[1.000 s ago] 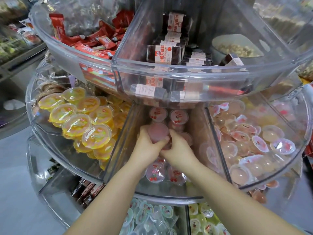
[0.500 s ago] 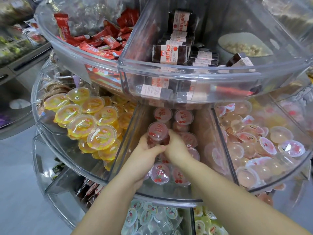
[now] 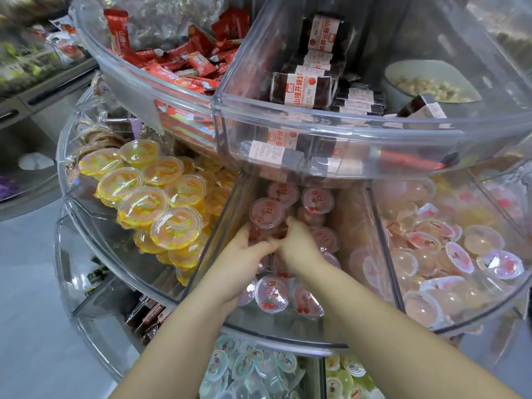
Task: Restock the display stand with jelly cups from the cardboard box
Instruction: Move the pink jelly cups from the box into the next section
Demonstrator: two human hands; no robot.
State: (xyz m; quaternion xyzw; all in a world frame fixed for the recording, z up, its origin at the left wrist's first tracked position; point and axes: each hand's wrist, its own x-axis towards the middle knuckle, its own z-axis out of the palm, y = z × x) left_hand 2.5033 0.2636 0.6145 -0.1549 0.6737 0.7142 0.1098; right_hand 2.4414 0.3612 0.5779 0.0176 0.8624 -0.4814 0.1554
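Head view: left hand [image 3: 244, 254] and right hand [image 3: 299, 246] side by side in middle wedge of display stand [image 3: 288, 339], fingers curled together round a pink jelly cup [image 3: 267, 213]. More cherry-lidded cups [image 3: 272, 293] behind and below the grip; yellow cups [image 3: 144, 205] in left wedge.

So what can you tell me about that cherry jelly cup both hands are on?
The cherry jelly cup is a small clear plastic tub of pinkish-red jelly, sealed with a round film lid printed with red cherries. It stands roughly upright, lid tilted toward the camera, in the middle compartment of the display stand. The left hand and right hand hold its lower sides.
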